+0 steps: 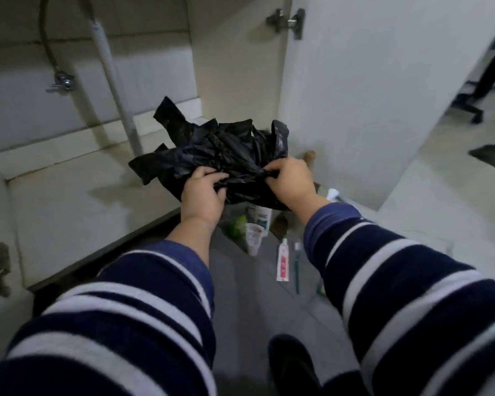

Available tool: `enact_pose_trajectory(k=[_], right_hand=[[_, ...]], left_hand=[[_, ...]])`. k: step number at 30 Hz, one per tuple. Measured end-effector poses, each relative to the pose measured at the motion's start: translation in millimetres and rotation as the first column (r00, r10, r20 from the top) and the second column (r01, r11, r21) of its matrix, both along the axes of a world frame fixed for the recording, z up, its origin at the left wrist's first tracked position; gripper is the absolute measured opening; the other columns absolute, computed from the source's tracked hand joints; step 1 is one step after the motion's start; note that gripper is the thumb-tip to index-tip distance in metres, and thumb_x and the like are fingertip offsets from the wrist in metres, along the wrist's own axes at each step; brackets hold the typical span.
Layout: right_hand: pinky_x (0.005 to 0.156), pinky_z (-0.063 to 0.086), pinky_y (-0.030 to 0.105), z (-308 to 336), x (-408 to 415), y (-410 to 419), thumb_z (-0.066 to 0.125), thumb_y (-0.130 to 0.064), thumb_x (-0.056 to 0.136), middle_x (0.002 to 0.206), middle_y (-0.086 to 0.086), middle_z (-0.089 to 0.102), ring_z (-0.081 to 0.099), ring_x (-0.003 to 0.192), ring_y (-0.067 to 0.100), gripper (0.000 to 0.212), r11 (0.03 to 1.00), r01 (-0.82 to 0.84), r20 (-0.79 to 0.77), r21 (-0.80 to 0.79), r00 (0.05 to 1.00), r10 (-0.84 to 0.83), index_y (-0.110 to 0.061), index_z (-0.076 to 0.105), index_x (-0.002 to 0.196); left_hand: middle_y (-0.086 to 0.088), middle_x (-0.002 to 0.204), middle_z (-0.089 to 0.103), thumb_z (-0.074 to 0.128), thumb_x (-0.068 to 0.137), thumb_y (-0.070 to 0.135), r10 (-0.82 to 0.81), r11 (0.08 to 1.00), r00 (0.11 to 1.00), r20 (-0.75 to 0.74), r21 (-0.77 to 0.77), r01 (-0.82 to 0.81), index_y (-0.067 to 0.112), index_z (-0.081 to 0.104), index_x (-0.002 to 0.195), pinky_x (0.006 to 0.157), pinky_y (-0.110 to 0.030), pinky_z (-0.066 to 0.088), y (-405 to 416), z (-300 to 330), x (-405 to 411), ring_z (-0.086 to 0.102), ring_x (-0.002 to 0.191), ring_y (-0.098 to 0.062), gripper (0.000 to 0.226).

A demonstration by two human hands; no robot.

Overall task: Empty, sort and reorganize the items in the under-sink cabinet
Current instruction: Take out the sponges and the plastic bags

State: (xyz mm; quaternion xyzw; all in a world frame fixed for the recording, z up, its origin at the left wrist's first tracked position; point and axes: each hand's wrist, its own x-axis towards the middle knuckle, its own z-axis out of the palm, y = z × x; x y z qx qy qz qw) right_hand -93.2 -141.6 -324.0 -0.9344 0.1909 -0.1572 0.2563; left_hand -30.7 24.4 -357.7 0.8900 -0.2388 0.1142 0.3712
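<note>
A crumpled black plastic bag (pixel 220 150) hangs in the air in front of the open under-sink cabinet (pixel 77 201). My left hand (pixel 203 192) grips its near left edge and my right hand (pixel 290 181) pinches its near right edge. Below the bag, on the grey floor, lie a white cup (pixel 253 238), a white bottle (pixel 263 217), a green item (pixel 237 224), a red-and-white tube (pixel 283 262) and a teal toothbrush (pixel 297 267). The cabinet floor looks bare and stained.
A white drain pipe (pixel 112 81) and a hose with a metal valve (pixel 60 82) run down inside the cabinet. The open cabinet door (pixel 369 95) stands at the right. An office chair base (pixel 469 107) is at the far right. My dark shoe (pixel 292 364) is at the bottom.
</note>
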Motion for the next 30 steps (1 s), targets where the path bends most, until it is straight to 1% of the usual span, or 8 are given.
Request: enact_pose_trajectory(k=[5, 7, 11, 15, 20, 25, 28, 30], right_hand=[[0.087, 0.042, 0.023, 9.2, -133.4, -73.5, 0.062, -0.010, 0.085, 0.112, 0.004, 0.070, 0.061, 0.108, 0.024, 0.026, 0.972, 0.236, -0.007, -0.002, 0.972, -0.236, -0.016, 0.072, 0.108], [0.083, 0.044, 0.025, 0.5, -183.6, -96.6, 0.063, -0.012, 0.085, 0.109, 0.004, 0.071, 0.062, 0.104, 0.024, 0.025, 0.942, 0.335, -0.022, 0.006, 0.942, -0.335, -0.017, 0.072, 0.107], [0.084, 0.047, 0.029, -34.4, -270.3, -135.1, 0.062, -0.012, 0.083, 0.105, 0.005, 0.072, 0.064, 0.101, 0.027, 0.025, 0.855, 0.517, -0.071, 0.044, 0.855, -0.514, -0.019, 0.073, 0.104], [0.082, 0.046, 0.027, -73.2, -344.5, -158.0, 0.060, -0.010, 0.083, 0.106, 0.003, 0.072, 0.063, 0.100, 0.025, 0.029, 0.748, 0.661, -0.156, 0.049, 0.745, -0.648, -0.022, 0.072, 0.107], [0.088, 0.043, 0.022, -135.7, -402.6, -174.3, 0.060, -0.002, 0.085, 0.111, 0.006, 0.070, 0.062, 0.104, 0.023, 0.029, 0.618, 0.779, -0.245, 0.110, 0.624, -0.742, -0.012, 0.072, 0.109], [0.093, 0.046, 0.032, -196.5, -444.6, -182.8, 0.060, -0.004, 0.086, 0.126, 0.007, 0.062, 0.059, 0.111, 0.028, 0.031, 0.499, 0.861, -0.344, 0.100, 0.500, -0.795, -0.014, 0.069, 0.114], [0.096, 0.043, 0.032, -221.8, -466.3, -183.7, 0.059, -0.006, 0.087, 0.133, 0.007, 0.056, 0.055, 0.117, 0.028, 0.034, 0.482, 0.875, -0.398, 0.054, 0.462, -0.793, -0.014, 0.065, 0.120], [0.103, 0.037, 0.033, -237.3, -477.9, -184.4, 0.062, -0.011, 0.087, 0.145, 0.010, 0.043, 0.047, 0.128, 0.029, 0.041, 0.484, 0.874, -0.481, 0.033, 0.439, -0.759, -0.017, 0.059, 0.128]], left_hand=[[-0.001, 0.128, 0.052, 0.061, 0.088, 0.011, -0.251, 0.968, 0.968, -0.021, 0.002, 0.251, 0.017, 0.068, 0.117, 0.094, -0.015, 0.032, -93.5, 8.4, -93.8, 0.052, 0.115, -0.019, 0.031], [0.001, 0.129, 0.051, 0.061, 0.088, 0.013, -0.360, 0.932, 0.932, -0.042, 0.032, 0.361, 0.020, 0.068, 0.118, 0.097, -0.019, 0.034, -125.4, -0.5, -125.8, 0.051, 0.117, -0.018, 0.031], [0.004, 0.128, 0.050, 0.061, 0.088, 0.015, -0.546, 0.825, 0.829, -0.121, 0.096, 0.557, 0.025, 0.066, 0.118, 0.104, -0.030, 0.039, -188.8, -33.4, -184.6, 0.048, 0.120, -0.019, 0.032], [0.003, 0.130, 0.050, 0.061, 0.087, 0.014, -0.709, 0.669, 0.679, -0.191, 0.124, 0.733, 0.026, 0.065, 0.120, 0.106, -0.038, 0.039, -235.0, -75.2, -237.5, 0.046, 0.123, -0.021, 0.036], [0.002, 0.133, 0.048, 0.062, 0.088, 0.016, -0.795, 0.497, 0.530, -0.295, 0.185, 0.848, 0.025, 0.063, 0.123, 0.107, -0.036, 0.037, -275.6, -142.8, -286.3, 0.044, 0.124, -0.020, 0.037], [0.003, 0.137, 0.046, 0.061, 0.089, 0.017, -0.829, 0.352, 0.412, -0.378, 0.221, 0.910, 0.025, 0.059, 0.129, 0.107, -0.032, 0.036, -302.5, -206.8, -325.8, 0.042, 0.125, -0.018, 0.040], [0.002, 0.143, 0.040, 0.061, 0.090, 0.019, -0.836, 0.275, 0.345, -0.426, 0.218, 0.936, 0.026, 0.053, 0.134, 0.109, -0.032, 0.033, -312.7, -233.5, -343.5, 0.038, 0.130, -0.020, 0.045], [0.003, 0.153, 0.027, 0.061, 0.091, 0.028, -0.814, 0.169, 0.296, -0.501, 0.283, 0.944, 0.030, 0.040, 0.143, 0.112, -0.034, 0.030, -313.6, -247.1, -350.2, 0.028, 0.138, -0.022, 0.056]])
